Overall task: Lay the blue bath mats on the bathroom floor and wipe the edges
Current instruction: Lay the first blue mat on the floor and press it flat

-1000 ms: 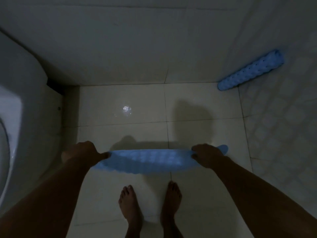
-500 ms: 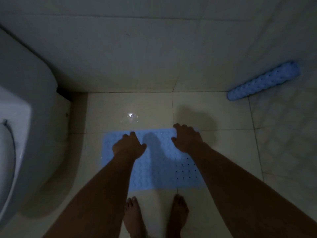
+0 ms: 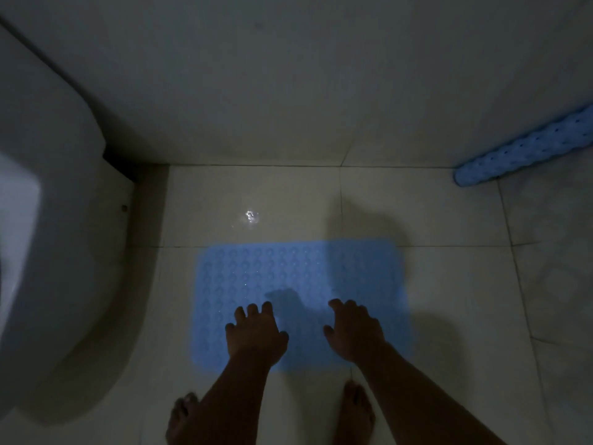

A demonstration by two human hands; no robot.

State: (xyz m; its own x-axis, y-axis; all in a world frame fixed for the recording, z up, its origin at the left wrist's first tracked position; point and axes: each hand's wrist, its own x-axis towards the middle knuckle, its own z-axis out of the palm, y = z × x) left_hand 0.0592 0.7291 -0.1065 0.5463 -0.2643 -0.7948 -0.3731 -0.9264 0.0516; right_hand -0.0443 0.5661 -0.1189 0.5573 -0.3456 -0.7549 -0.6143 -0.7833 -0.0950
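Note:
A blue bath mat (image 3: 288, 274) lies flat on the pale floor tiles in front of my feet. My left hand (image 3: 255, 335) hovers over its near half with fingers spread and nothing in it. To its right, my right hand (image 3: 354, 332) is also spread and empty above the mat's near right part. Whether the palms touch the mat I cannot tell. A second blue bath mat (image 3: 526, 149), rolled up, leans against the wall at the far right.
A white toilet (image 3: 48, 252) fills the left side, its base close to the mat's left edge. The tiled wall (image 3: 256, 91) rises just beyond the mat. My bare feet (image 3: 356, 409) stand at the mat's near edge. The room is dim.
One second ago both hands held the mat stretched above the floor. It now lies flat, and both hands have let go and drawn back from its far edge toward me.

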